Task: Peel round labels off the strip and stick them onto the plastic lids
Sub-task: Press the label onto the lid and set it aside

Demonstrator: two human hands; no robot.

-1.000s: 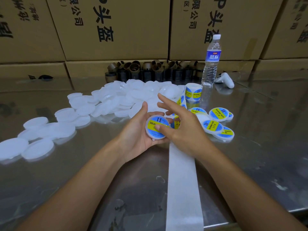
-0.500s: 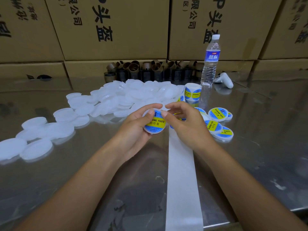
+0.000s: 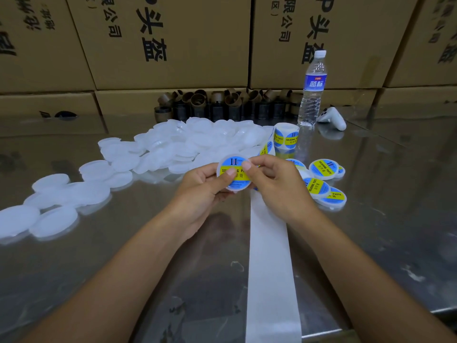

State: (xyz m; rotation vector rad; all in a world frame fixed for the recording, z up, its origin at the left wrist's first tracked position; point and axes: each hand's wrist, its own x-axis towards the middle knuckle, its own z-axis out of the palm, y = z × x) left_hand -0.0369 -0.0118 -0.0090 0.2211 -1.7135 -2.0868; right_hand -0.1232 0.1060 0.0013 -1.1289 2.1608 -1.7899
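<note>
A white backing strip (image 3: 269,268), bare of labels along its near length, runs from the bottom edge up the shiny metal table (image 3: 111,280) and passes under the hands. Just above it, lifted off the table, both hands hold one round lid (image 3: 233,161) with its face tilted toward the camera. The left hand (image 3: 200,191) grips its left edge, fingers curled behind and thumb laid flat on the face; the right hand (image 3: 277,186) pinches its right edge the same way, thumb tip beside the left thumb. The lid is translucent white plastic with a thin pale rim, and a round label (image 3: 238,181) covers nearly all of its top: blue above and below, a yellow band across the middle printed "SOLDERING PASTE", and a dark "II" mark in the upper blue part. Just right of the hands lie several labelled lids (image 3: 322,169), overlapping one another. Farther back on the left a large pile of plain lids (image 3: 197,142) spreads toward the table's left edge. Behind the hands stands the label roll (image 3: 285,136), its strip trailing down toward them. Beyond it are a water bottle (image 3: 312,92), a white controller (image 3: 332,118), a row of brown cardboard cores (image 3: 222,105), and stacked cardboard boxes (image 3: 168,40).
</note>
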